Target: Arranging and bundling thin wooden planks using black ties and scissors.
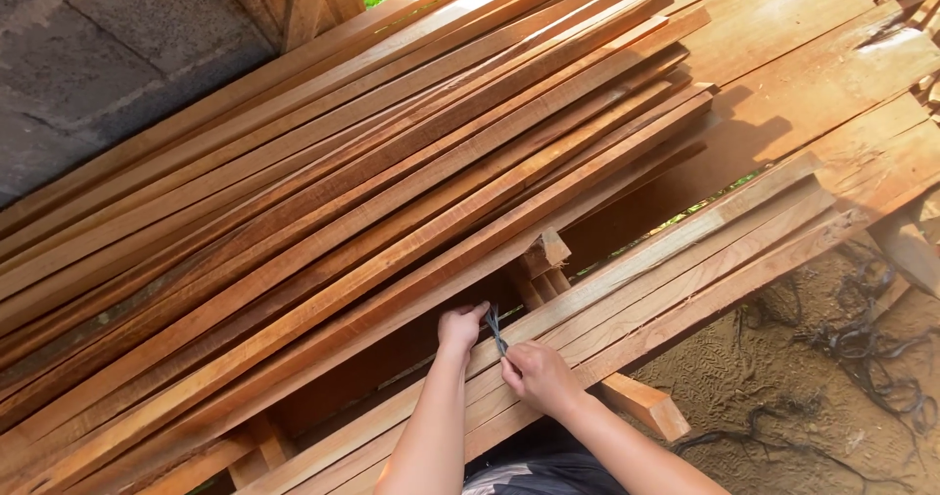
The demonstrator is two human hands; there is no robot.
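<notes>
My left hand (460,326) grips the far edge of a bundle of pale wooden slats (685,260) that runs diagonally from lower left to upper right. My right hand (537,376) rests on top of the same bundle and pinches a thin dark strap (496,330) that rises between the two hands. Both hands sit close together, fingers closed. Where the strap goes beneath the slats is hidden.
A large stack of reddish long slats (343,182) lies beside the bundle. Wide planks (813,74) sit at upper right. A short wooden block (646,405) juts out below. Dirt ground with dark tangled cords (862,348) is at right. A grey block wall (88,54) stands upper left.
</notes>
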